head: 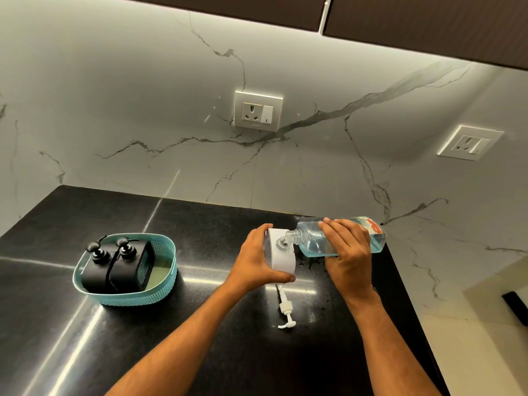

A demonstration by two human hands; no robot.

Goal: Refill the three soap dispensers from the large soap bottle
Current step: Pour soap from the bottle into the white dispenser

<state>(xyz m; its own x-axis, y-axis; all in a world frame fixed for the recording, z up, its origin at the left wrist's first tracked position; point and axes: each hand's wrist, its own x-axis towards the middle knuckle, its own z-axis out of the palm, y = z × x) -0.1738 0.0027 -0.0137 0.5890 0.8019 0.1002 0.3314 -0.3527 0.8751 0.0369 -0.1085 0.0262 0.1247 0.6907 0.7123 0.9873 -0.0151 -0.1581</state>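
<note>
Nearest on the black worktop (pixel 200 338): a white pump head (pixel 286 310) w/ its tube lies flat, nozzle toward the camera, just below the left hand and apart from both hands.

Left hand (pixel 257 260) wraps the white dispenser (pixel 281 257) from its left side. Fingers (pixel 261 228) curl over the far edge, thumb runs along the near bottom edge, so a firm grip round the body. Dispenser stands on the worktop, top open, no pump in it.

Right hand (pixel 347 252) grips the large soap bottle (pixel 340 237) from above, fingers curled over the clear body, thumb side hidden underneath. Bottle is tipped nearly horizontal, base to the right, threaded neck to the left w/ its mouth right at the dispenser's opening. Pale blue liquid sits along the lower side of the bottle; red label near the base. Can't tell if liquid is actually flowing at the neck. A few wet spots on the worktop just below the bottle.

Well to the left: teal basket (pixel 125 295) w/ two black dispensers (pixel 117 267) side by side inside, black pumps on.

Farther back: marble-look wall w/ a socket plate (pixel 258 111) center, 2nd socket plate (pixel 470 142) at right. Dark cabinets (pixel 428 21) overhead.
</note>
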